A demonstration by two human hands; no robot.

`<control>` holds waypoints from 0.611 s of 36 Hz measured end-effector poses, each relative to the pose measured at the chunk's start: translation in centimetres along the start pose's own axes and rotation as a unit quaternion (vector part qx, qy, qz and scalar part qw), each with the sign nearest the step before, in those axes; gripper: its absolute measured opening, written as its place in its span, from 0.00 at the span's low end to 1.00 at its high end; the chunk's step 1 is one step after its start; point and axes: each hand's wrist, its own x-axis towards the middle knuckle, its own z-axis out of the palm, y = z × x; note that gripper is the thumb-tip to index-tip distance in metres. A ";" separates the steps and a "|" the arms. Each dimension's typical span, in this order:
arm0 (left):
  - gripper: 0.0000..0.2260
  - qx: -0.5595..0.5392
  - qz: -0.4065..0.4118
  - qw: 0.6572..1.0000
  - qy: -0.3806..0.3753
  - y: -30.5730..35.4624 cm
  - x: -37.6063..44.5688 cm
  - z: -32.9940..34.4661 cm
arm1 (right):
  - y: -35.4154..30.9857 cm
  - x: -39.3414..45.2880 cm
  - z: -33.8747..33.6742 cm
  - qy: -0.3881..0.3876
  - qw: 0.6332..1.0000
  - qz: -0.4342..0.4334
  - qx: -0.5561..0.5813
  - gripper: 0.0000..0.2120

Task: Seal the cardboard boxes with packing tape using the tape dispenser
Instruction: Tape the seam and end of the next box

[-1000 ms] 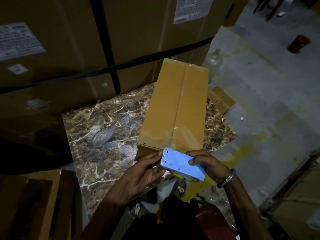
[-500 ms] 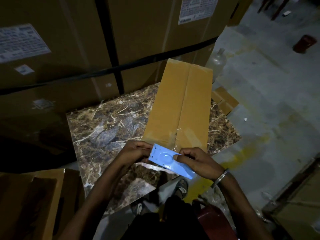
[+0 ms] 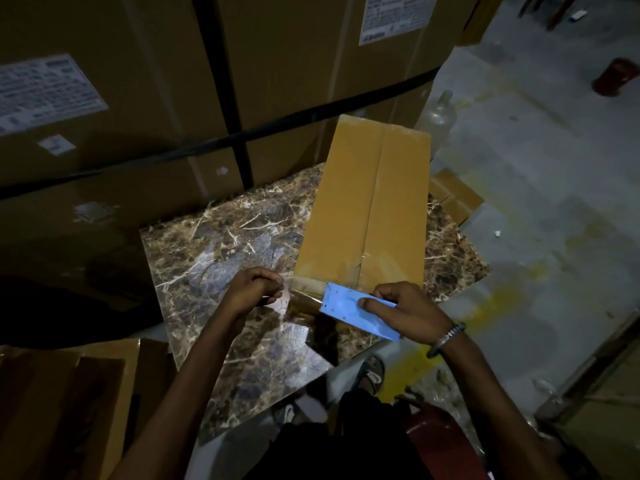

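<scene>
Seemingly partway through the job, the single head view looks down on a long tan cardboard box (image 3: 367, 209) lying flat on a brown marble-patterned worktop (image 3: 221, 251), its far end close against a stack of large strapped cartons (image 3: 173, 81). Glossy clear tape shows across the far end of the box and across its near top edge, and the centre seam between the two flaps looks smooth, though the light is too dim to tell whether a strip runs its whole length.

At the near end of the box, the right hand (image 3: 408, 311) grips a flat light-blue plastic tape dispenser (image 3: 353, 308), thumb on its upper face and fingers curled round its far edge, holding it against the box's near end face. The left hand (image 3: 254, 289) is clenched just left of the box's near corner, fingers pinched on the free end of a clear strip of packing tape (image 3: 298, 299) that stretches from that hand to the dispenser's toothed edge.

By my reckoning the top of this box is largely sealed and the work now concerns the near end: the drawn strip is not yet pressed flat, wrapped round the corners or cut. Another brown open carton (image 3: 69, 386) sits at lower left beside the worktop, its flaps up, so more sealing probably remains after this box.
</scene>
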 end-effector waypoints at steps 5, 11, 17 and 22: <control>0.03 -0.021 -0.061 0.998 0.008 -1.4 1.7 0.6 | -0.5 1.1 1.4 0.023 0.998 0.032 -0.046 0.30; 0.13 0.020 -0.070 0.995 0.067 -5.6 5.2 2.9 | -0.9 1.8 2.1 0.047 0.996 0.050 -0.057 0.29; 0.14 0.021 -0.013 0.992 0.128 -10.1 6.6 4.0 | -1.0 2.1 2.3 0.036 0.995 0.050 -0.079 0.25; 0.16 -0.093 0.006 0.987 0.128 -6.2 5.0 5.2 | -1.0 2.1 2.3 0.036 0.995 0.051 -0.077 0.25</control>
